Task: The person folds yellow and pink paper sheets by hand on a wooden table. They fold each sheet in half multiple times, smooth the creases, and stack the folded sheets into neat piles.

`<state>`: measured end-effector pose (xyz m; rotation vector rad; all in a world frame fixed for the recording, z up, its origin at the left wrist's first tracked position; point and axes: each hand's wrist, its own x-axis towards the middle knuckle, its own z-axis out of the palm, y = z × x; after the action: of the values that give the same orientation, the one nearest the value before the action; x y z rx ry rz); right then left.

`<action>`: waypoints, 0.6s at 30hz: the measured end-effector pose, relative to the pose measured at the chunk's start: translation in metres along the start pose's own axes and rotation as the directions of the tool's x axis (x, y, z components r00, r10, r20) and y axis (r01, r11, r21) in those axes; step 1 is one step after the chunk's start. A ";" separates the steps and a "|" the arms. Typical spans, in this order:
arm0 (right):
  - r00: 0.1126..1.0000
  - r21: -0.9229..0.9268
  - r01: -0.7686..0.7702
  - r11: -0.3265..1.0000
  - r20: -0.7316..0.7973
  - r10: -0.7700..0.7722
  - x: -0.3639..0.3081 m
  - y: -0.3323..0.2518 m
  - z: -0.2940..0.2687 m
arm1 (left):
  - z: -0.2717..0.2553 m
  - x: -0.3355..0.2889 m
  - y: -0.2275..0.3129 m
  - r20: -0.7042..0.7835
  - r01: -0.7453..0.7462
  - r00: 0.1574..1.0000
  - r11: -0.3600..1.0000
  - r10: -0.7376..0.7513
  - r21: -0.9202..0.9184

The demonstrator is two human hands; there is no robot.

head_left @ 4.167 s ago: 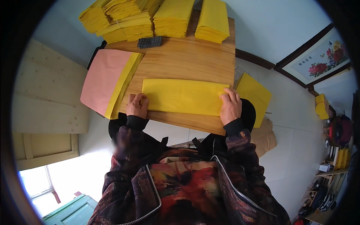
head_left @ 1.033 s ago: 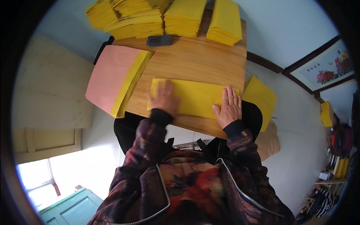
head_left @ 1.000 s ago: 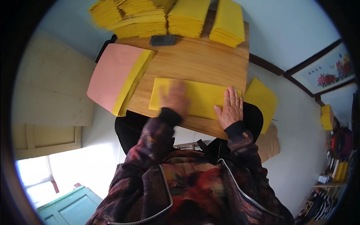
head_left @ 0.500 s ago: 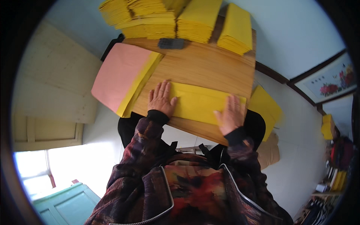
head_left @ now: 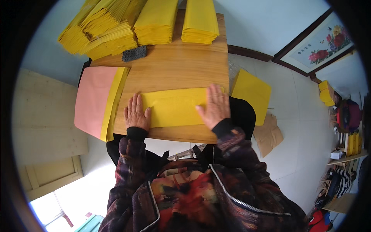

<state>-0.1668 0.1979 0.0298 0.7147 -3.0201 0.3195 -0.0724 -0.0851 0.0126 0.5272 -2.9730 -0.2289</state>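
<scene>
A folded yellow paper sheet (head_left: pixel 174 108) lies flat near the front edge of the wooden table (head_left: pixel 174 69). My left hand (head_left: pixel 136 112) presses flat on the sheet's left end, fingers spread. My right hand (head_left: pixel 214 106) lies flat on its right end. Neither hand grips anything. To the left, a stack of yellow sheets topped by a pink sheet (head_left: pixel 94 98) overhangs the table's left edge.
Several piles of folded yellow paper (head_left: pixel 154 21) line the table's far edge, with a dark rough block (head_left: pixel 134 53) in front of them. A yellow stack (head_left: pixel 251 92) sits to the right below table height. Brown paper (head_left: pixel 270 133) lies on the floor.
My left hand has slid from the sheet's middle back to its left end, smoothing it flat. My right hand stays on the right end.
</scene>
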 end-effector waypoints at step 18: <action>0.956 0.171 0.244 0.954 0.120 -0.266 0.023 -0.096 0.015 | -0.004 0.001 0.006 0.009 0.026 1.000 1.000 -0.026 0.016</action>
<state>-0.1442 0.1011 0.0353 1.1758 -3.0030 0.5181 -0.0748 -0.0804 0.0173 0.5690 -2.9804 -0.2109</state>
